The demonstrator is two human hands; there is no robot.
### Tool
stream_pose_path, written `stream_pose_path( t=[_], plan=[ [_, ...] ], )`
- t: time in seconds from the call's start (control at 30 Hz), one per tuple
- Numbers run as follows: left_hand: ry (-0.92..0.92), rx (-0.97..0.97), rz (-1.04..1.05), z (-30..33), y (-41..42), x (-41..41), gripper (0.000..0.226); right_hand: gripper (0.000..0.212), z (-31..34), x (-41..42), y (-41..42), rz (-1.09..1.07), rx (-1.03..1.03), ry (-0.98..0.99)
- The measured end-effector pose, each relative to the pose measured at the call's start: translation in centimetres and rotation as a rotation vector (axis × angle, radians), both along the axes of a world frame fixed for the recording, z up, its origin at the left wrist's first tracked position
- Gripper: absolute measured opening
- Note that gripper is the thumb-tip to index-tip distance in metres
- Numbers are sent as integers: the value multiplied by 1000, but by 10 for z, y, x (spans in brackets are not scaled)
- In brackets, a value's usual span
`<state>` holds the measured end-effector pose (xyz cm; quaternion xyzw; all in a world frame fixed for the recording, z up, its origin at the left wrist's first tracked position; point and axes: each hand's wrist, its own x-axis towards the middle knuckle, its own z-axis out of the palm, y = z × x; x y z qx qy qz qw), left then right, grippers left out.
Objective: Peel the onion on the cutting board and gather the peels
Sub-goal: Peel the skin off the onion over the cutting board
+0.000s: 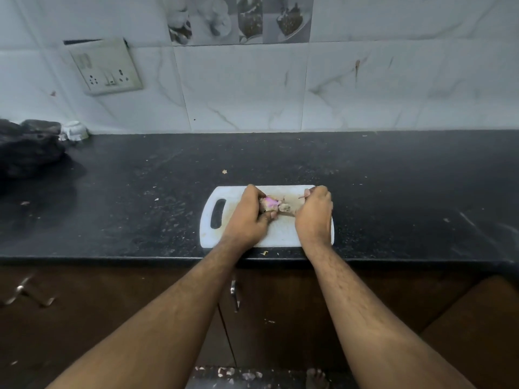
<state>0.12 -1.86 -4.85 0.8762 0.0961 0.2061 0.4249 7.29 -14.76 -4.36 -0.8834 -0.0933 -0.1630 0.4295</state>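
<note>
A white cutting board with a handle slot on its left lies at the front edge of the black counter. My left hand is closed around a small onion; a pink patch of it shows between thumb and fingers. Brownish peels lie on the board between my hands. My right hand is closed, pinching a thin strip of peel at its fingertips. Most of the onion is hidden by my left hand.
The black counter runs left and right, with peel scraps scattered on it. A dark cloth bundle and a small white object sit at the far left by the tiled wall. A wall socket is above. Cabinet handles are below.
</note>
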Motion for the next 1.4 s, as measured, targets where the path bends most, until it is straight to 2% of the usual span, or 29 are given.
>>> stream_pose_path(
  t=[0.1, 0.2, 0.23, 0.37, 0.43, 0.67, 0.83, 0.97, 1.07, 1.17, 1.23, 1.3, 1.4],
  plan=[
    [-27, 0, -2, -1, 2, 1, 33, 24, 3, -5, -4, 112, 15, 1],
    [-65, -5, 12, -4, 3, 2, 35, 23, 1, -5, -4, 226, 35, -18],
    [-76, -6, 16, -5, 4, 3, 34, 32, 1, -5, -2, 265, 23, -9],
    [-105, 0, 17, -8, 5, 4, 26, 56, -1, -4, 5, 307, -263, -15],
    [-96, 10, 5, -8, 6, 4, 27, 52, -1, -3, 6, 312, -340, -28],
    [-105, 22, 0, -6, 5, 5, 30, 34, -2, 2, 4, 339, -357, -11],
    [-106, 35, 6, -7, 5, 5, 31, 22, 0, -2, 5, 307, -494, -48],
    [-110, 10, 22, -5, 6, 4, 34, 21, -1, -3, 8, 283, -618, -59],
    [-82, 10, -16, -2, 5, 2, 34, 18, -3, -1, 4, 251, -449, -18],
    [-89, 1, -49, -2, 6, 2, 32, 34, -5, 1, 0, 231, -178, 0],
    [-92, -5, -63, -3, 7, 2, 29, 35, -3, 1, -2, 271, -62, -19],
    [-87, 12, -75, -3, 8, 2, 28, 31, -1, 1, -3, 322, 23, -28],
    [-94, 27, -100, -2, 7, 1, 28, 26, -2, 1, -4, 418, 39, -19]
  ],
)
